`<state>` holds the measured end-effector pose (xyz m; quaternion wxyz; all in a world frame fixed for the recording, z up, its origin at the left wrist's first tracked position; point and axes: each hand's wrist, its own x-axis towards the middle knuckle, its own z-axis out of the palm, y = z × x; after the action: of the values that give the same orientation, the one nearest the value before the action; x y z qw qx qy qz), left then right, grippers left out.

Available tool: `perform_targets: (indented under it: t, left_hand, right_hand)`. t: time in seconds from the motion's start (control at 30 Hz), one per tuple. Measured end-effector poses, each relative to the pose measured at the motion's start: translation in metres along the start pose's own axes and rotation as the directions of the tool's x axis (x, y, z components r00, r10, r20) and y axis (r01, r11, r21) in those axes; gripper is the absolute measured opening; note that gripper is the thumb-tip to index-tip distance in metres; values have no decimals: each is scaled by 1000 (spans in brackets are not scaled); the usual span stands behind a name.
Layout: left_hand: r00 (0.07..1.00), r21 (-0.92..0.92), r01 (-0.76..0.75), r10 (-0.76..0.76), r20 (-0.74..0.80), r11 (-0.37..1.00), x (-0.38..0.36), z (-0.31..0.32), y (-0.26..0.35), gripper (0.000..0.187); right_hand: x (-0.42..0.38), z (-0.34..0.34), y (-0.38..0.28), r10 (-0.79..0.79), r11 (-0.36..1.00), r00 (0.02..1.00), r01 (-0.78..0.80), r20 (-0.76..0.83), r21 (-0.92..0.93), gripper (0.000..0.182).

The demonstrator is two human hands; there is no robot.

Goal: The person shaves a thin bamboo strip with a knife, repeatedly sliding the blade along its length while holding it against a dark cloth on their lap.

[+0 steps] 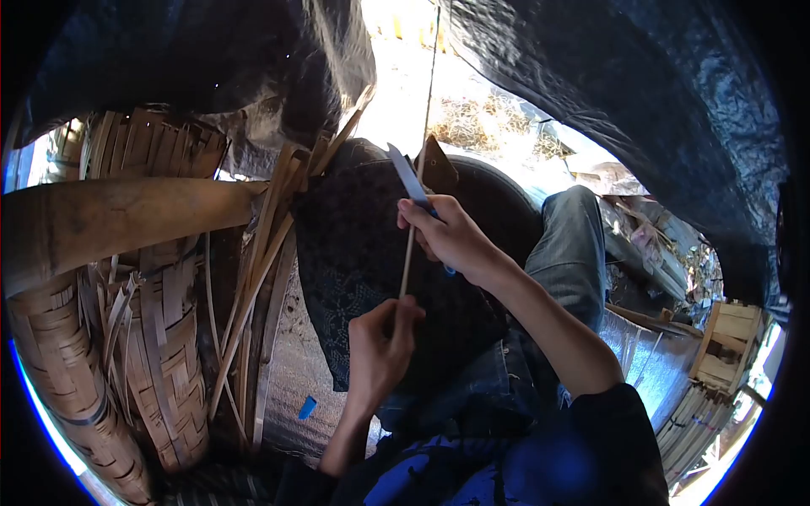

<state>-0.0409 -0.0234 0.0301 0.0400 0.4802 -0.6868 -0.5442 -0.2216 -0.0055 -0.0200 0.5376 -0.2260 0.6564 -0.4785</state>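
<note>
My right hand (451, 232) is closed around a knife (406, 173), its blade pointing up and to the left, with a bit of blue handle showing below the fist. A long thin bamboo strip (429, 93) runs from the top of the view down past the blade and behind my right fingers. Lower down, my left hand (381, 350) pinches the strip near its bottom end. Whether the blade touches the strip is hard to tell. Beneath both hands a dark patterned cloth (337, 278) covers my lap. A brown flap (440, 166) shows behind the strip.
Woven bamboo baskets (173, 337) and loose bamboo splints (268, 211) stand at left, with a thick bamboo pole (135, 219) across them. Dark plastic sheeting (641, 93) hangs overhead. A wooden crate (727, 341) is at right. A blue scrap (308, 408) lies on the ground.
</note>
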Motion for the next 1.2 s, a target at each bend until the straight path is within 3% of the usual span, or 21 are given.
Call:
perform_targets:
  t: [0.03, 0.1, 0.13, 0.17, 0.27, 0.33, 0.37, 0.43, 0.47, 0.53, 0.73, 0.8, 0.87, 0.97, 1.2]
  left_hand:
    - [980, -90, 154, -140, 143, 984, 1, -5, -2, 34]
    - [981, -145, 155, -135, 139, 977, 5, -6, 1, 37]
    - [982, -192, 164, -142, 126, 967, 6, -8, 1, 41]
    - [982, -198, 170, -150, 112, 965, 8, -8, -2, 41]
    - [995, -212, 94, -88, 39, 973, 14, -4, -9, 43]
    - [1000, 63, -22, 23, -18, 998, 12, 1, -6, 42]
    - [1000, 64, -18, 19, -15, 998, 11, 2, -4, 42]
    - [998, 261, -29, 42, -42, 965, 11, 7, 1, 42]
    - [999, 263, -36, 45, -26, 964, 10, 11, 1, 42]
    - [991, 562, -55, 114, -71, 825, 6, 19, 1, 41]
    - [996, 630, -78, 39, 74, 772, 10, 5, 8, 37]
    - [996, 685, -86, 59, 63, 724, 9, 8, 6, 36]
    - [994, 734, -109, 82, 72, 671, 8, 12, 3, 35]
    - [993, 762, -119, 89, 81, 636, 5, 19, -2, 31]
    - [992, 800, -110, 118, 50, 590, 5, 27, -9, 25]
  right_hand:
    - [3, -2, -5, 106, 986, 991, -115, 84, 119, 35]
    - [12, -2, 4, 137, 979, 978, -157, 155, 130, 37]
    - [18, 1, 19, -191, 978, 981, 188, -29, -86, 37]
    - [22, 5, 33, -529, 819, 840, 466, -124, -335, 37]
    - [-17, -15, 6, -418, 798, 908, 364, -6, -480, 45]
    - [-40, -16, 2, -343, 767, 937, 318, 63, -557, 46]
    - [-49, -15, 4, -261, 726, 960, 266, 104, -634, 47]
    - [-58, -10, 14, -301, 688, 945, 307, 127, -657, 47]
    - [-60, -8, 18, -343, 645, 927, 350, 152, -679, 48]
    - [-59, -8, 18, -325, 627, 933, 332, 151, -705, 48]
    - [-58, -3, 21, -284, 608, 942, 322, 180, -726, 50]
    - [-58, -2, 17, -257, 598, 948, 307, 185, -740, 51]
    - [-61, -2, 14, -218, 479, 961, 258, 171, -839, 53]
    - [-66, 4, 22, -221, 415, 966, 219, 136, -883, 54]
    - [-59, 6, 42, -274, 405, 954, 231, 123, -885, 55]
